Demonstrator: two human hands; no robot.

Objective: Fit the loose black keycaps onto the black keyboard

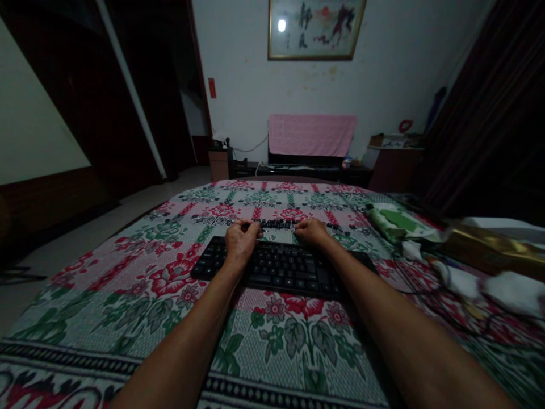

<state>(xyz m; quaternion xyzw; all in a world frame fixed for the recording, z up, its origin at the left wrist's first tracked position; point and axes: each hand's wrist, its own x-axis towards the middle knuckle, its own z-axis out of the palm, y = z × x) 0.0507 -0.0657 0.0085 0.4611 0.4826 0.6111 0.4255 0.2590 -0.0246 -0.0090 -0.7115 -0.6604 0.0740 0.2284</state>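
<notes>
A black keyboard (283, 266) lies on the flowered cloth, its near edge toward me. Just beyond its far edge, small black pieces that look like keycaps (275, 224) sit in a row on the cloth. My left hand (242, 240) is over the keyboard's far left part, thumb and fingers pinched at the left end of the row. At the row's right end, my right hand (313, 232) has its fingertips pressed together, low by the cloth. Whatever either pinch holds is too small and dark to make out. My forearms cover parts of the keyboard.
The patterned cloth (170, 318) covers the table. On the right are a green and white packet (398, 222), a gold box (489, 250), crumpled white tissue (515, 291) and dark cables. A pink cloth (313, 135) hangs over something on the low cabinet by the far wall.
</notes>
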